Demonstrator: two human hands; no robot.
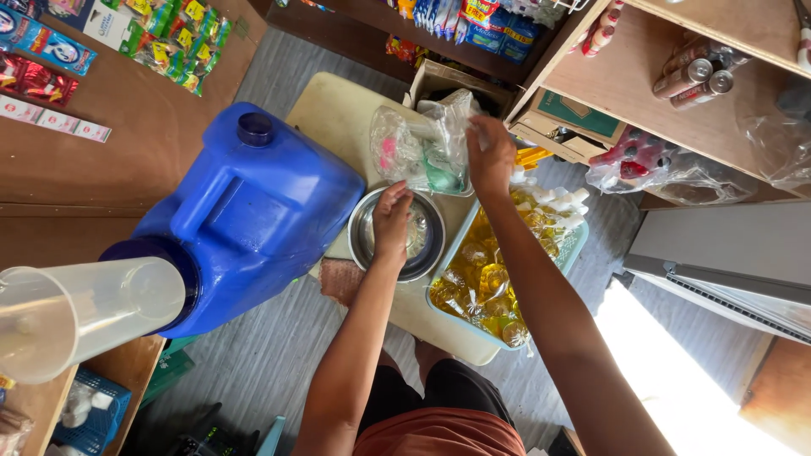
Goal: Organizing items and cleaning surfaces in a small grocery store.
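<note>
The right hand (490,156) reaches forward and pinches the top of a clear plastic bag (431,143), its grip closed on the crinkled film near the far edge of the pale desk (334,114). The left hand (391,221) hovers over a round steel bowl (397,235), fingers bunched together with the tips pointing down; whether they hold anything cannot be told. The bowl sits in the middle of the desk, just in front of the bag. To the right of the bowl, touching the desk's right edge, lies a pale green basket (568,249) packed with small bags of yellow oil (481,283). On the left side of the desk a large blue jug (253,211) lies tipped, its mouth fitted with a clear plastic cup (80,312) pointing toward the viewer. Behind the desk stands an open cardboard box (443,80). Wooden shelves (667,110) on the right carry cans (693,78), and packets of snacks (173,42) hang on the left wall.
</note>
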